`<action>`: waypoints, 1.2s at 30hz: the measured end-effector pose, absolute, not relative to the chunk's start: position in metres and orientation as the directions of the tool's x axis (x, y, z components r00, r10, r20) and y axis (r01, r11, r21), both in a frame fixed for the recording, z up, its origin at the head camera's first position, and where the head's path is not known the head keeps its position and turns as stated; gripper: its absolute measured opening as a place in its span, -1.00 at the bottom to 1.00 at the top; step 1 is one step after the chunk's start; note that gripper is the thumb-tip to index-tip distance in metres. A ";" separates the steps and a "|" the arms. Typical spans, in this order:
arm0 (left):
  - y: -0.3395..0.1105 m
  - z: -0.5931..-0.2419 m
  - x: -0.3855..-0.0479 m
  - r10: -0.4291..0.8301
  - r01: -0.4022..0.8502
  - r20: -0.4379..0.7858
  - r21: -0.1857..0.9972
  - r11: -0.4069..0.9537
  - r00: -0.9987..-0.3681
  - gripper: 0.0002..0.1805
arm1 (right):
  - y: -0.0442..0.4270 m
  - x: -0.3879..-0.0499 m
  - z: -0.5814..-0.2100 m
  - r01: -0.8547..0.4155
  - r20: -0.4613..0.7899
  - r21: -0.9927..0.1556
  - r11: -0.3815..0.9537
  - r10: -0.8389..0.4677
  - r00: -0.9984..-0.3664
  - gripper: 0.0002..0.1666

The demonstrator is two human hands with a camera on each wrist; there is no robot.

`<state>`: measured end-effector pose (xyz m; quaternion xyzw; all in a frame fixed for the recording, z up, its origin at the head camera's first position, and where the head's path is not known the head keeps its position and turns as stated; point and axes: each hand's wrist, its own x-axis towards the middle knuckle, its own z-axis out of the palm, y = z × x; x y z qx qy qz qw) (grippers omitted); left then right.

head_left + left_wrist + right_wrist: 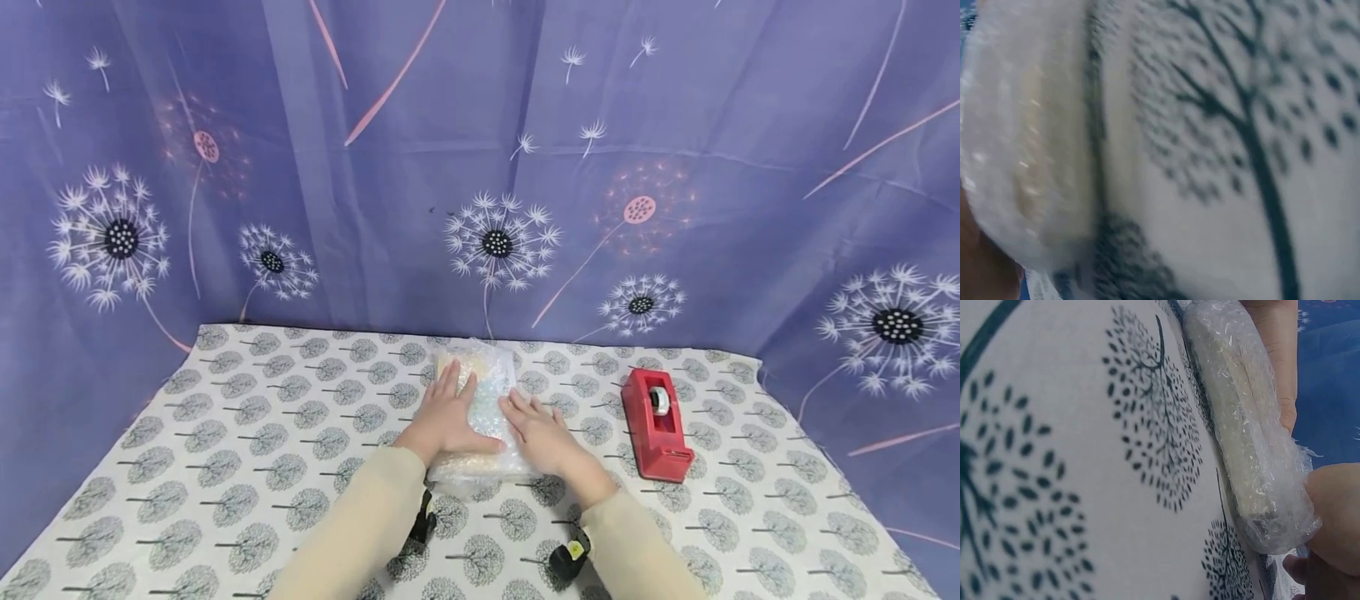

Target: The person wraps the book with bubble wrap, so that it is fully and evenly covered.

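A flat parcel in bubble wrap [489, 402] lies on the patterned cloth, something yellowish showing through the clear plastic. My left hand [452, 421] rests on its left part, fingers spread and thumb pointing right. On the right side lies my right hand [545, 433], its fingers fairly straight on the wrap. Seen edge-on in the left wrist view, the bubble-wrapped parcel [1035, 144] is blurred. In the right wrist view the wrapped edge [1241, 425] shows crinkled plastic, with parts of both hands beyond it. What is inside cannot be made out clearly.
To the right of the parcel stands a red tape dispenser [658, 427] with a roll of tape [660, 401]. A tree-print cloth [262, 500] covers the table. Behind it hangs a purple dandelion-print curtain [420, 208].
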<state>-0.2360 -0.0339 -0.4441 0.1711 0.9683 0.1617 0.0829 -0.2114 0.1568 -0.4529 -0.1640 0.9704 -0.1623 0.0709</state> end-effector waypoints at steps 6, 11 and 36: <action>-0.030 -0.436 -0.232 0.349 0.296 -0.144 0.297 0.908 -0.926 0.47 | 0.159 -0.210 -0.456 -0.290 -0.066 -0.352 0.890 -0.332 -0.941 -0.43; -0.026 -0.437 -0.231 0.355 0.289 -0.182 0.308 0.906 -0.917 0.49 | 0.162 -0.203 -0.457 -0.263 -0.064 -0.370 0.891 -0.308 -0.949 -0.44; -0.025 -0.426 -0.232 0.293 0.203 -0.233 0.344 0.917 -0.927 0.51 | 0.177 -0.197 -0.457 -0.305 0.135 -0.661 0.685 -0.292 -0.947 -0.44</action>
